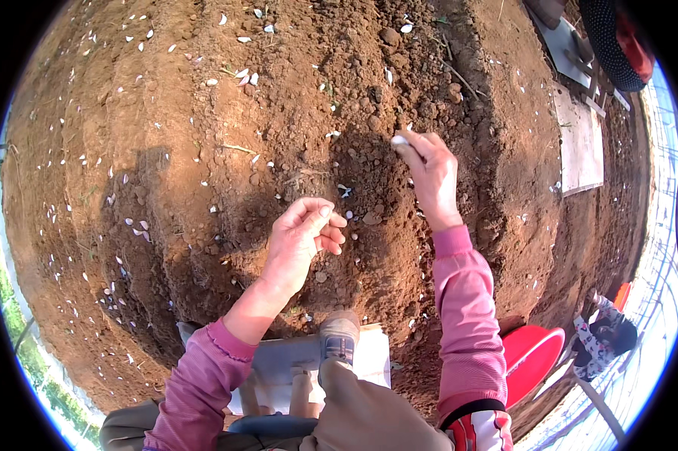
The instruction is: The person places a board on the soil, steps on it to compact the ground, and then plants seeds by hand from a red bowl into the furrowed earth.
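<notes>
My right hand (436,169) reaches over the loose brown soil and pinches a white garlic clove (399,140) between thumb and fingertips. Lower and to the left is my left hand (305,225), above the soil, with its thumb against the index finger and the other fingers curled. Whether anything is inside those fingers is hidden. Just beyond them, a pale clove (348,215) lies on the ground. A small group of garlic cloves (244,78) rests farther up the furrowed soil (293,129), where many more are scattered, mostly to the left.
My shoe (339,338) is on a pale board (375,355) beside low stool legs (300,389). At right stands a red basin (533,361), with a crouching person (604,341) beyond it. Another light board (580,141) lies near a second person's dotted clothing (609,45).
</notes>
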Demonstrator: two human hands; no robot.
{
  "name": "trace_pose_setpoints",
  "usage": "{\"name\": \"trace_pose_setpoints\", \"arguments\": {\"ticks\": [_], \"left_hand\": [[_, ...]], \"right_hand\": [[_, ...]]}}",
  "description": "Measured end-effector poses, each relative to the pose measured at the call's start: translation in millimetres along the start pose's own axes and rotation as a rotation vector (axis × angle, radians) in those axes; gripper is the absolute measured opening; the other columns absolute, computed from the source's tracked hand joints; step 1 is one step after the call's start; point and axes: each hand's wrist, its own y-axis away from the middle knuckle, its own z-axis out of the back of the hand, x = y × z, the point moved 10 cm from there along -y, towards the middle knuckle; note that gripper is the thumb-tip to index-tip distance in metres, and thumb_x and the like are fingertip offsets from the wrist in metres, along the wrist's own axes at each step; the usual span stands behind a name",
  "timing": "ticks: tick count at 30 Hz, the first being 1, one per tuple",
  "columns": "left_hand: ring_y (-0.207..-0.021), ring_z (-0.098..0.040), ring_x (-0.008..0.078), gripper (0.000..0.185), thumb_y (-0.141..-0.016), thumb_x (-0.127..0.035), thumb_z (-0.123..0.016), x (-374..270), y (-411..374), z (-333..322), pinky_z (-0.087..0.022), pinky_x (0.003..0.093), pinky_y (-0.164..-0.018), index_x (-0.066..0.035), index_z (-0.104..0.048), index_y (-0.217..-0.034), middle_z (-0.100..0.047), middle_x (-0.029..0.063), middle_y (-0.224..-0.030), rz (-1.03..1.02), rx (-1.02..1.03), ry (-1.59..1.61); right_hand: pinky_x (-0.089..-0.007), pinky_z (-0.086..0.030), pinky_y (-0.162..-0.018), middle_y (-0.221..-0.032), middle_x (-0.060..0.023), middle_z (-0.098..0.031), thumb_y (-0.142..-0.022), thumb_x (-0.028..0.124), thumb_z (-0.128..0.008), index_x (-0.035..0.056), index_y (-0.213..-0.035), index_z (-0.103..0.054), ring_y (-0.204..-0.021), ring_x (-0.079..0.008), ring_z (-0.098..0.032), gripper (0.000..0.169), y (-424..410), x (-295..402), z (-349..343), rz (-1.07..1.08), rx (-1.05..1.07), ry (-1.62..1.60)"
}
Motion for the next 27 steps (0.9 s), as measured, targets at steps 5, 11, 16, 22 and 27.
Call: {"name": "trace_pose_setpoints", "arguments": {"ticks": [5,11,16,22,27], "left_hand": [[-0.078,-0.064,0.0185,0.017,-0.103,-0.016,-0.049,7.4,9.0,19.6,-0.053,0.0313,-0.067,-0.002,-0.057,-0.109,-0.066,0.0121,-0.095,0.045,-0.052,0.000],[-0.082,-0.065,0.0219,0.030,-0.104,-0.028,-0.047,-2.0,7.9,25.5,-0.054,0.0343,-0.071,-0.001,-0.057,-0.112,-0.065,0.0143,-0.097,0.008,-0.051,0.037],[-0.103,-0.063,0.0319,0.057,-0.105,-0.047,-0.033,-23.1,-15.2,4.5,-0.052,0.0436,-0.093,0.004,-0.054,-0.121,-0.063,0.0214,-0.111,0.007,0.039,0.274],[-0.109,-0.060,0.0304,0.069,-0.105,-0.053,-0.028,-44.7,-23.0,8.4,-0.047,0.0432,-0.100,0.008,-0.043,-0.134,-0.059,0.0195,-0.118,-0.046,0.034,0.295],[-0.107,-0.056,0.0201,0.074,-0.103,-0.056,-0.032,-36.2,-28.8,-15.2,-0.044,0.0383,-0.101,0.009,-0.039,-0.138,-0.054,0.0100,-0.113,-0.043,0.051,0.205]], "right_hand": [[-0.0298,-0.059,-0.067,-0.086,-0.0069,-0.066,-0.089,0.017,-0.069,0.0126,-0.101,-0.075,-0.074,-0.0168,-0.068,0.014,-72.3,-44.9,-26.0,0.150,0.085,0.695],[-0.0362,-0.054,-0.088,-0.101,-0.0082,-0.067,-0.083,0.008,-0.070,0.0079,-0.094,-0.073,-0.099,-0.0226,-0.066,0.011,-95.9,-62.6,-82.1,0.087,0.395,1.010],[-0.0370,-0.051,-0.089,-0.097,-0.0093,-0.067,-0.087,0.008,-0.064,0.0077,-0.099,-0.072,-0.097,-0.0232,-0.064,0.014,-93.9,-65.4,-66.4,0.044,0.430,0.968],[-0.0304,-0.058,-0.064,-0.083,-0.0049,-0.066,-0.085,0.015,-0.073,0.0066,-0.098,-0.074,-0.078,-0.0156,-0.066,0.015,6.7,94.4,-46.6,0.386,0.158,-0.041],[-0.0332,-0.055,-0.072,-0.095,-0.0080,-0.063,-0.077,0.005,-0.075,0.0038,-0.103,-0.070,-0.085,-0.0232,-0.065,0.027,37.9,119.0,-52.6,0.311,0.262,-0.119]]}}
